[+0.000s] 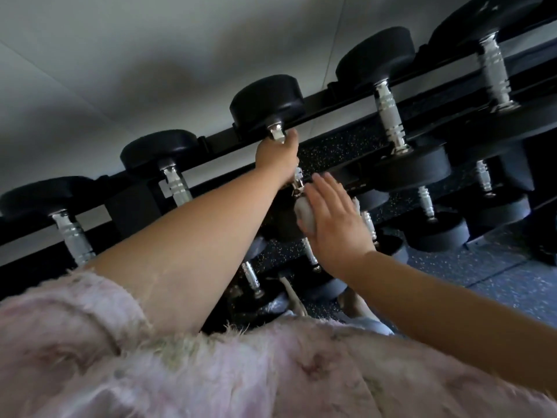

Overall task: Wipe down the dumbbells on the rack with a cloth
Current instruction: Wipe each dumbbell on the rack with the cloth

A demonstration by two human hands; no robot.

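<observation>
Top tier of rack (318, 104): my left hand (278, 158) is wrapped around the handle of the dumbbell (266, 101).
My right hand (334, 224), fingers straight, presses the white cloth (306, 215) against its near end; my left forearm hides the neighbouring handle.

Black all along the top row: every dumbbell (266, 101) has matte black heads, and the rack (217, 143) rail is black too. Handles (390, 116) flash bright silver, banded with ringed grooves. At centre the cloth (306, 214) shows pale, a white-grey. Behind the rack the floor (482, 267) runs dark, blue-grey at lower right, peppered with pale specks. Upper left, the wall (150, 55) is plain light grey. Across the bottom, a top (211, 372) in soft pink, faintly mottled with darker pink and greenish flecks.
</observation>
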